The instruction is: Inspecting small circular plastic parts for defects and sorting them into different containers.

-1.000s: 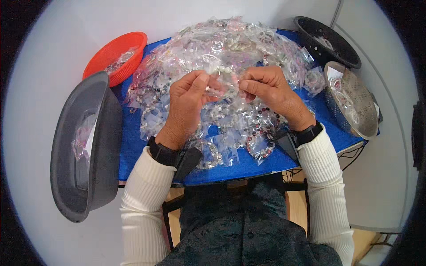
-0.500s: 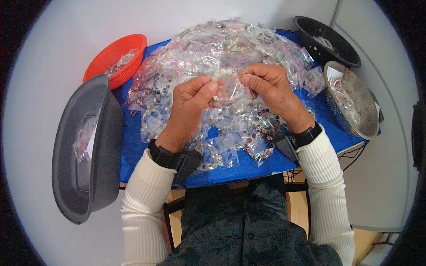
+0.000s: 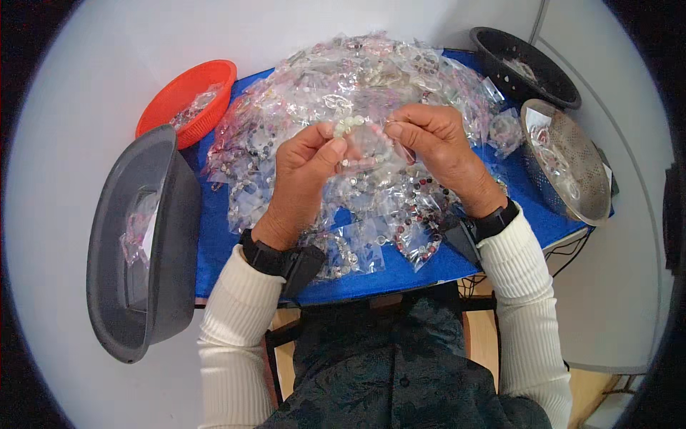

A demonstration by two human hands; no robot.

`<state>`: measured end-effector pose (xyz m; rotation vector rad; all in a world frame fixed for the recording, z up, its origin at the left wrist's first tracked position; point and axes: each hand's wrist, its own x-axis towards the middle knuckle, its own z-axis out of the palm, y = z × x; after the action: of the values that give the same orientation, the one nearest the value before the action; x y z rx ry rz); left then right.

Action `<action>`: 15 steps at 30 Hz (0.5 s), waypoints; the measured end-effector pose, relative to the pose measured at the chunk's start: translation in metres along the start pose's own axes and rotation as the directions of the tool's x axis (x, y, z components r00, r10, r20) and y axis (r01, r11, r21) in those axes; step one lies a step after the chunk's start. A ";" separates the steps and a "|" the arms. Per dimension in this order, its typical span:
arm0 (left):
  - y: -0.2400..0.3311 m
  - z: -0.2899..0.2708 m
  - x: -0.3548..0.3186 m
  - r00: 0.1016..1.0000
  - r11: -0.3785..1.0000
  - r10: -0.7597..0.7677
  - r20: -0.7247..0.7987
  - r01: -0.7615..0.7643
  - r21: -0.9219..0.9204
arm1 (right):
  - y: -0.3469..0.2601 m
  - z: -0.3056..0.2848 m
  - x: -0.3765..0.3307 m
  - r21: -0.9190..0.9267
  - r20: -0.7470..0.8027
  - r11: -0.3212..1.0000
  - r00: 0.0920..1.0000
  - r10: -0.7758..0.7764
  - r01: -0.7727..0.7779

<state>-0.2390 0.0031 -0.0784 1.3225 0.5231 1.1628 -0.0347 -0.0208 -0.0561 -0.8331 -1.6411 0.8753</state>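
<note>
Holding a pale-green/pink bead bracelet up over the pile of clear packets on the blue-covered bench. L hand & R hand have fingers clamped on its opp. sides; prob. bagged, but glare makes it hard to tell. Grey tub at L, metal strainer at R, both w/ packets inside.

Bracelet, beaded, pale green and pink: shifted; pale green beads, a second ago near midway between both hands, now close beside the left fingertips. Left hand: thumb sits lower than before, nearer the wearer's body.
</note>
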 end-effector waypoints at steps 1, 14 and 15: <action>-0.001 -0.001 0.001 1.000 1.000 0.009 0.002 -0.009 0.002 | 0.000 0.000 0.000 0.000 0.000 1.000 1.000 0.000 0.000; 0.005 -0.002 -0.001 0.998 0.990 -0.035 0.058 0.042 -0.134 | -0.001 0.001 0.001 0.037 0.023 0.999 0.999 0.026 -0.027; 0.005 -0.001 -0.001 0.998 0.990 -0.035 0.058 0.042 -0.133 | -0.001 0.001 0.001 0.016 0.012 1.000 1.000 0.018 -0.018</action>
<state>-0.2423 0.0017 -0.0746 1.2203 0.4206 1.1070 -0.0362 -0.0208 -0.0551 -0.8340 -1.6369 0.9060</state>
